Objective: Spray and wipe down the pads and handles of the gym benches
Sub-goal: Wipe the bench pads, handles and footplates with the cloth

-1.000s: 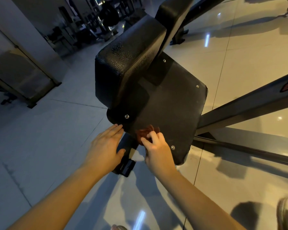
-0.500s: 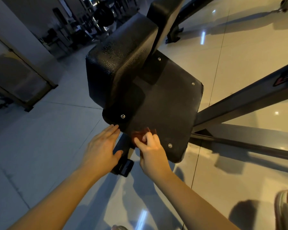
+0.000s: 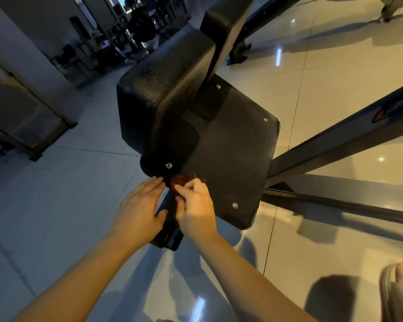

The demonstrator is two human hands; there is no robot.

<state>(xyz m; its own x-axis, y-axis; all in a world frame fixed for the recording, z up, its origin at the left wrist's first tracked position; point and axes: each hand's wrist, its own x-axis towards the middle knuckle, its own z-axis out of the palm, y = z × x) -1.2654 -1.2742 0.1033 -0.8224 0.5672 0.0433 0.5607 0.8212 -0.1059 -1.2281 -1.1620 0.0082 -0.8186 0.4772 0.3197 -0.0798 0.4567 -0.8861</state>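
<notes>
A black gym bench pad (image 3: 163,98) stands tilted, its flat underside board (image 3: 230,154) with metal studs facing me. My right hand (image 3: 196,210) pinches a small reddish-brown cloth (image 3: 183,181) against the board's near edge. My left hand (image 3: 137,210) lies flat, fingers straight, beside the cloth, its fingertips at the board's near left corner. Under both hands a black bracket (image 3: 168,238) of the bench frame sticks out. No spray bottle is in view.
A dark steel beam (image 3: 335,145) of the bench frame runs off to the right, with a second bar (image 3: 347,203) low over the glossy tiled floor (image 3: 323,73). Dark gym machines (image 3: 116,40) stand at the back left. A sandalled foot (image 3: 400,293) shows at bottom right.
Both hands have drifted slightly left along the board's near edge, the right hand carrying the cloth with it. The left hand stays flat beside it.
</notes>
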